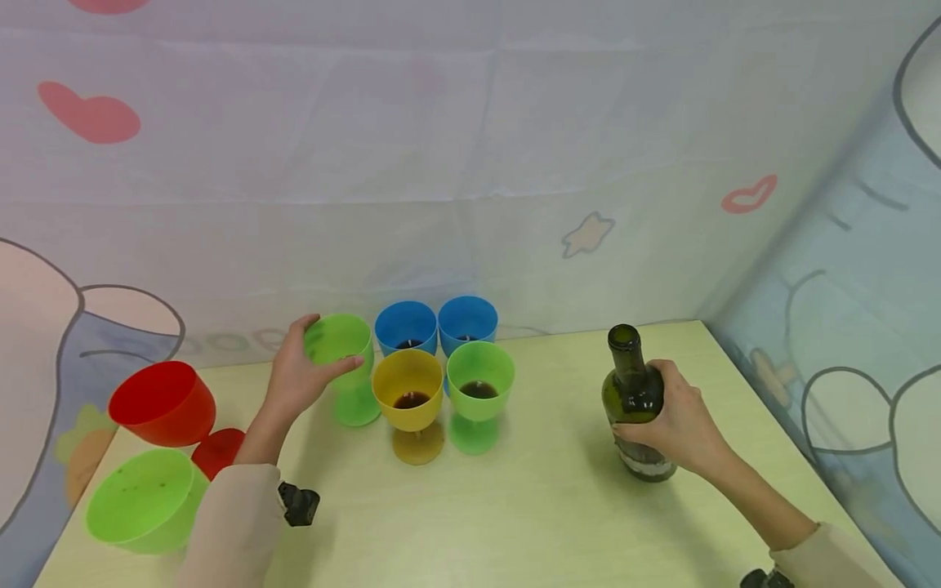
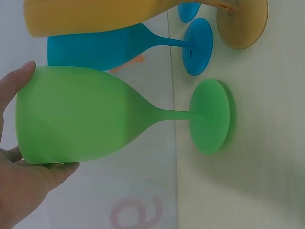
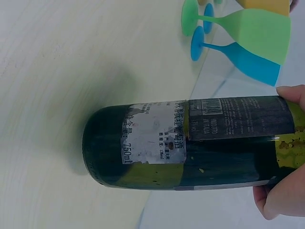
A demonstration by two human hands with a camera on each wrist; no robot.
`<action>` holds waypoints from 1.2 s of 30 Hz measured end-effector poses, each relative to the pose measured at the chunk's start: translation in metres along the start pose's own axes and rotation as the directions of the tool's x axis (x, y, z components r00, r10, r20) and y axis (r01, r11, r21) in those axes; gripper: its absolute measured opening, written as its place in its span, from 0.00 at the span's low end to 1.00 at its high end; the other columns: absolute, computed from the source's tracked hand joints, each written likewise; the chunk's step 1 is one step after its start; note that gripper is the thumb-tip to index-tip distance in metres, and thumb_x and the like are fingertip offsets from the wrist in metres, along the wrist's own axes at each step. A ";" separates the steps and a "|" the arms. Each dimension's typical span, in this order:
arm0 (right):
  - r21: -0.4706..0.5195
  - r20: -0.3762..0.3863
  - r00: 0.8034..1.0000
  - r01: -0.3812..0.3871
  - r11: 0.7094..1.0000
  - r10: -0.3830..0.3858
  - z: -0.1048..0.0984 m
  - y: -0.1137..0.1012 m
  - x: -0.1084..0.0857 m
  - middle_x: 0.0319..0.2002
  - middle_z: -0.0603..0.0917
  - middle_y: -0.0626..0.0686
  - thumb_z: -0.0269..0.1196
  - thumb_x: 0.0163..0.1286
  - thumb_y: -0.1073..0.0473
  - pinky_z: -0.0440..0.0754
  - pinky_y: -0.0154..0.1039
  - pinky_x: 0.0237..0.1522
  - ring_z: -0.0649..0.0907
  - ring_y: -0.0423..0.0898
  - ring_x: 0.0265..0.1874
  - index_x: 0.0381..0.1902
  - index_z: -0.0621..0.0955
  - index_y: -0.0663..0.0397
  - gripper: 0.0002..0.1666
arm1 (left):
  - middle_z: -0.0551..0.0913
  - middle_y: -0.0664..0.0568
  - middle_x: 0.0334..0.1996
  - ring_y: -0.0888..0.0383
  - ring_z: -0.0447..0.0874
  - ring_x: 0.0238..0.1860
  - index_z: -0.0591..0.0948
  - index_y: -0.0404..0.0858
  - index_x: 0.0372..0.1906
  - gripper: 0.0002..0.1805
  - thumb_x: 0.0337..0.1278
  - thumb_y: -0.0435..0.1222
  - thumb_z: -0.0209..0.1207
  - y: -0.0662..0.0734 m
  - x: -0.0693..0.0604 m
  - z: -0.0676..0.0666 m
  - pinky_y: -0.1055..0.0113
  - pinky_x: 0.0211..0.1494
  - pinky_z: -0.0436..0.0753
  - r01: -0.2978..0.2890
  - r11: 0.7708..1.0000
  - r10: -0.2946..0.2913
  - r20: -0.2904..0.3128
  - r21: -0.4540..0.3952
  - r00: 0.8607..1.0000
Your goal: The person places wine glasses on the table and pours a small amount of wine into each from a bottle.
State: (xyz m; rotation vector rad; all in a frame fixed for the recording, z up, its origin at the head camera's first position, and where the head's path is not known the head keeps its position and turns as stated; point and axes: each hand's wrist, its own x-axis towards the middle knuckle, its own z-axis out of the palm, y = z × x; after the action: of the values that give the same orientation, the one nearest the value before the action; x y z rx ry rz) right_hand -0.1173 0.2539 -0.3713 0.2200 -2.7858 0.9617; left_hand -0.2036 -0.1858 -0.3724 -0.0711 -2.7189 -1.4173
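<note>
My left hand (image 1: 300, 371) grips a light green goblet (image 2: 81, 114) around the rim of its bowl, thumb on one side and fingers on the other. Its foot is at the tabletop, left of the other goblets. Over on the right, my right hand (image 1: 675, 420) holds a dark green wine bottle (image 3: 228, 143) around its shoulder. The bottle is nearly upright and uncapped, with torn labels; whether its base touches the table I cannot tell. Between the hands stand a yellow goblet (image 1: 408, 388), a second green goblet (image 1: 481, 380) and two blue goblets (image 1: 406, 318), each with dark liquid inside.
On the left side of the table (image 1: 515, 523) lie a red goblet (image 1: 163, 404) and a green bowl-shaped cup (image 1: 143, 502), close to my left forearm. Another red piece (image 1: 219, 451) shows beside them. A printed cloth (image 1: 441, 147) hangs behind the table's back edge.
</note>
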 end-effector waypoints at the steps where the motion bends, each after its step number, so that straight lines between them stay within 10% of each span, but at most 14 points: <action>1: 0.000 0.001 1.000 -0.001 1.000 0.001 0.000 0.000 0.000 0.44 0.75 0.70 0.75 0.42 0.58 0.78 0.56 0.35 0.79 0.64 0.38 0.54 0.61 0.71 0.48 | 0.54 0.35 0.66 0.37 0.53 0.64 0.48 0.32 0.69 0.52 0.46 0.46 0.66 -0.001 0.002 0.001 0.42 0.62 0.57 0.005 1.000 -0.005 0.002 -0.003 1.000; 36: 0.001 0.020 1.000 -0.008 1.000 0.008 0.000 0.000 -0.001 0.44 0.75 0.69 0.75 0.41 0.56 0.78 0.56 0.35 0.79 0.63 0.38 0.55 0.60 0.71 0.50 | 0.47 0.40 0.69 0.40 0.47 0.67 0.41 0.37 0.70 0.56 0.46 0.46 0.66 -0.012 0.019 0.009 0.44 0.65 0.52 0.012 0.997 -0.011 0.006 -0.078 1.000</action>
State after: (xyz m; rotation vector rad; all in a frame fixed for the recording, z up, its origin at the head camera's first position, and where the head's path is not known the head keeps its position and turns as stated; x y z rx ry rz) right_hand -0.1167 0.2534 -0.3716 0.2198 -2.8067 0.9683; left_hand -0.2238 -0.1845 -0.3855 -0.0639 -2.6724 -1.5279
